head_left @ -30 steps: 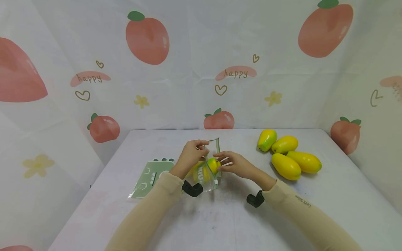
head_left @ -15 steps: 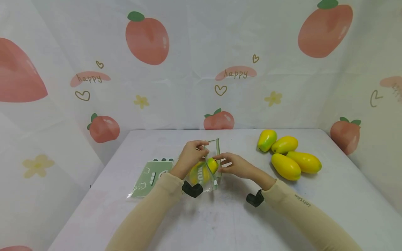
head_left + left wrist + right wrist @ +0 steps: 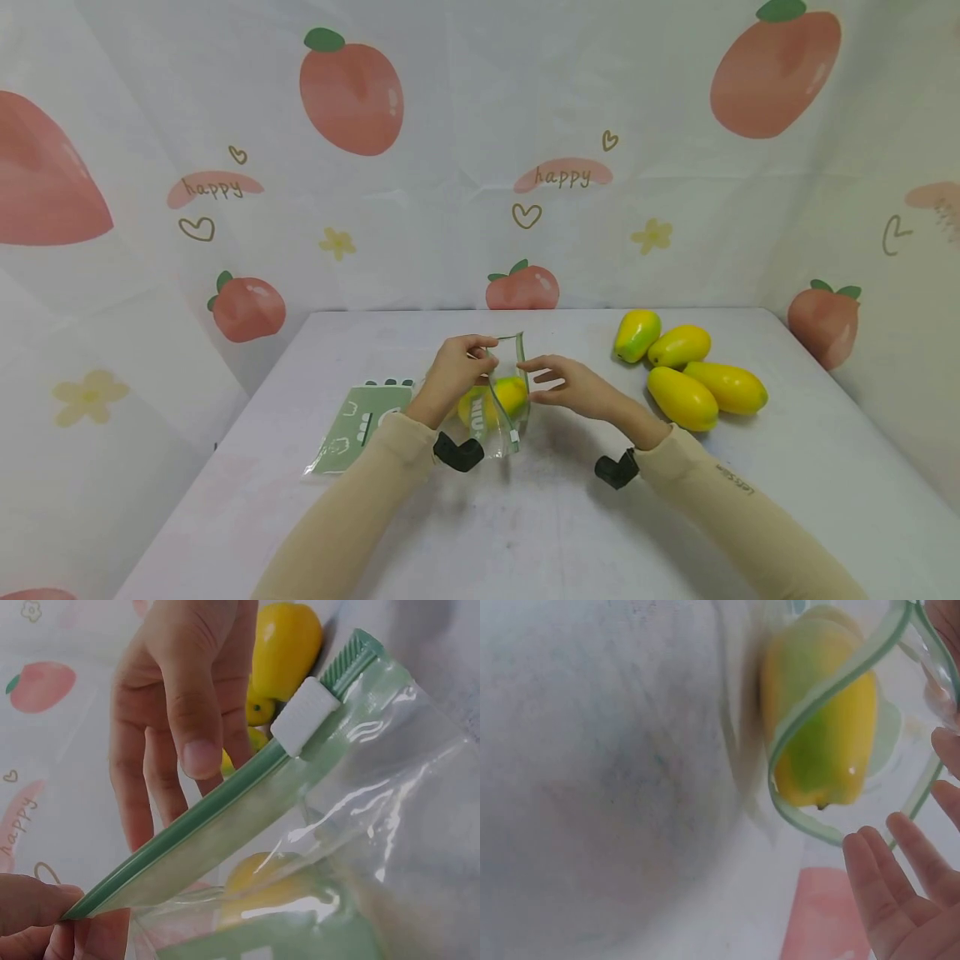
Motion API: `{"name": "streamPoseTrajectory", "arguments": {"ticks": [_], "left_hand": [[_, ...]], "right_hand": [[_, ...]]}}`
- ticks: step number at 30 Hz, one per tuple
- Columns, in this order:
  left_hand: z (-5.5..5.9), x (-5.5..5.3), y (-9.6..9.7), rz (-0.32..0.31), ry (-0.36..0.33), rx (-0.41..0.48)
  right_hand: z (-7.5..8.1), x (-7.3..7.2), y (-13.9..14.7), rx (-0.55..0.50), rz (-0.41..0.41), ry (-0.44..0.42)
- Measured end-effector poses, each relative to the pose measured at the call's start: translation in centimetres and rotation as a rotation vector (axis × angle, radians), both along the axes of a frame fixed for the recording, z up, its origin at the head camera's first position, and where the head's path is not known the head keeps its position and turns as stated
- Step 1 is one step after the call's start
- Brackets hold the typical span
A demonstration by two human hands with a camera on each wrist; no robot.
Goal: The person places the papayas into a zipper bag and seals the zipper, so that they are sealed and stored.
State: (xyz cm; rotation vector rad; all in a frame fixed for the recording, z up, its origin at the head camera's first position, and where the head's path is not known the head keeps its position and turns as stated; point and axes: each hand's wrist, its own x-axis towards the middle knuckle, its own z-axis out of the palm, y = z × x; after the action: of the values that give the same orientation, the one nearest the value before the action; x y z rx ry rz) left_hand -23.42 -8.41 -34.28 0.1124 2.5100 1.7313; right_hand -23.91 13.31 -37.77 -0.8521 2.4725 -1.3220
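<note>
My left hand (image 3: 457, 371) pinches the green-edged rim of a clear zip bag (image 3: 477, 417). In the left wrist view, thumb and fingers grip one end of the green zip strip (image 3: 187, 817), with a white slider (image 3: 305, 716) near its other end. Inside the bag lies a yellow-green papaya (image 3: 825, 735); the right wrist view looks in through the gaping mouth at its stem end. My right hand (image 3: 573, 390) holds nothing, fingers spread and slightly bent beside the bag mouth. In the right wrist view its fingertips (image 3: 859, 847) are at the rim; contact is unclear.
Several more papayas (image 3: 682, 398) lie grouped at the back right of the white table (image 3: 517, 533). A flat green bag (image 3: 348, 433) with white print lies left of my left hand. A patterned cloth backdrop (image 3: 442, 225) rises behind the table.
My right hand has drawn back slightly to the right, away from the papaya. The papaya now rests inside the bag mouth, after shifting a little. My left hand keeps its grip in place.
</note>
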Motion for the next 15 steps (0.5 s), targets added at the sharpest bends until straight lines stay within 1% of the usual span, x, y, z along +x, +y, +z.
{"name": "streamPoseTrajectory", "arguments": {"ticks": [5,8,12,15], "left_hand": [[0.0,0.0,0.0,-0.002,0.004,0.006],[0.0,0.0,0.0,0.0,0.003,0.009],[-0.1,0.0,0.0,0.001,0.001,0.009],[-0.1,0.0,0.0,0.0,0.002,0.011]], "right_hand": [[0.7,0.0,0.7,0.002,-0.03,0.005],[1.0,0.1,1.3,-0.022,-0.04,0.004],[1.3,0.1,2.2,-0.05,-0.061,0.041],[1.6,0.2,3.0,-0.06,-0.104,0.069]]}}
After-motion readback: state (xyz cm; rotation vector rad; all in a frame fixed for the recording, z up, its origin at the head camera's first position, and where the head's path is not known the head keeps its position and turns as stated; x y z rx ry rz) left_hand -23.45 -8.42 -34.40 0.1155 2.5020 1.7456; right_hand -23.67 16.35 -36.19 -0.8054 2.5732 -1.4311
